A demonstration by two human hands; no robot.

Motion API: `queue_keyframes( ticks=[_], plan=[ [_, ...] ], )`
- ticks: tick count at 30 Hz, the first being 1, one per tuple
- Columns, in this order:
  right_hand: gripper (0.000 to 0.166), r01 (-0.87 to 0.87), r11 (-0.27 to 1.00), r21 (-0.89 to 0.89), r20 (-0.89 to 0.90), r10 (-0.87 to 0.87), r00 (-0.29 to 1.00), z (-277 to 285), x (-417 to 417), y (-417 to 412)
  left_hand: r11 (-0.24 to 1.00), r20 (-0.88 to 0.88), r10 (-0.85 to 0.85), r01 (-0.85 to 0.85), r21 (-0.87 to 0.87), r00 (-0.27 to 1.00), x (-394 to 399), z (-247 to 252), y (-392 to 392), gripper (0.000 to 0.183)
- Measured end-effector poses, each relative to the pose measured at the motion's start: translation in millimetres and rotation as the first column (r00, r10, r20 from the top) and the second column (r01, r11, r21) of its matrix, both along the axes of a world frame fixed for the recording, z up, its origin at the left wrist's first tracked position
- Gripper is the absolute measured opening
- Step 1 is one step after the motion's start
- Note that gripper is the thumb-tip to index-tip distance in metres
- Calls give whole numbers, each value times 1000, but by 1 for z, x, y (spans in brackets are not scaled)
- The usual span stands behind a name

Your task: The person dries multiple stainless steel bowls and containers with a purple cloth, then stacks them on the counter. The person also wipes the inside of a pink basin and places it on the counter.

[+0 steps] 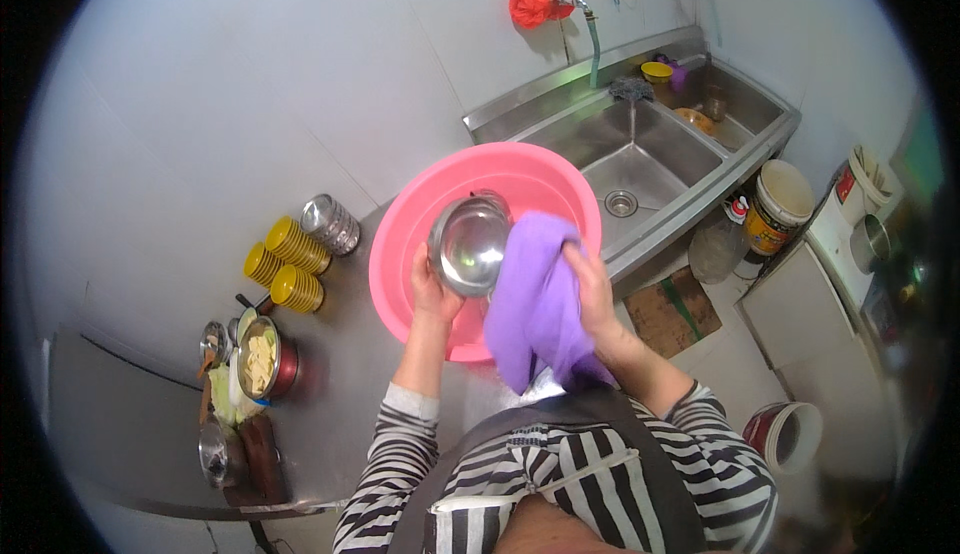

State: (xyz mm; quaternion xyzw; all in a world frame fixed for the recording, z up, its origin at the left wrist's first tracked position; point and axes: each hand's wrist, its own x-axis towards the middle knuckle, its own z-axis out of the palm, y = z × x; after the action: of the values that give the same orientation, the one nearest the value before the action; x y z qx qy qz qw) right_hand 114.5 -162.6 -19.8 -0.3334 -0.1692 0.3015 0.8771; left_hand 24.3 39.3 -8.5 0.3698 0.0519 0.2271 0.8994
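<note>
My left hand (435, 284) grips the rim of a shiny stainless steel bowl (471, 246) from its left side. The bowl is held over a large pink plastic basin (397, 231), its hollow facing up towards me. In my right hand (592, 287) hangs a purple cloth (534, 291), bunched at the top and draping down in front of my apron. The cloth's left edge overlaps the bowl's right rim; whether they touch I cannot tell. Another metal piece (491, 197) shows behind the bowl inside the basin, mostly hidden.
Right of the basin is a steel double sink (652, 149) with a scouring pad (631, 89) on its divider. Stacked yellow bowls (296, 246) and stacked metal bowls (330, 225) stand left on the steel table (352, 389). A red pot (283, 359) holds pale food pieces. Buckets (780, 201) stand at right.
</note>
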Motion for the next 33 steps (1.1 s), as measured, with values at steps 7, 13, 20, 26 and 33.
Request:
queue_keyframes(
  ticks=[7,13,20,26,33],
  plan=[
    [39,211,952,-222,494,-77,866,-28,-29,70,681,51,283,-238,692,958,-37,-26,-47,97],
    [43,201,957,-207,798,47,600,22,-59,39,829,-65,48,-3,560,997,-55,-28,-25,74],
    [45,229,958,171,983,-181,22,13,-55,25,988,-126,-137,144,49,983,-63,-9,-31,86],
    [41,191,890,414,824,-277,-495,47,-13,19,919,154,-382,392,-39,911,-49,2,-30,66],
    [33,405,907,117,993,-94,-74,31,-19,29,975,10,-48,45,218,999,-55,-11,0,81]
  ],
)
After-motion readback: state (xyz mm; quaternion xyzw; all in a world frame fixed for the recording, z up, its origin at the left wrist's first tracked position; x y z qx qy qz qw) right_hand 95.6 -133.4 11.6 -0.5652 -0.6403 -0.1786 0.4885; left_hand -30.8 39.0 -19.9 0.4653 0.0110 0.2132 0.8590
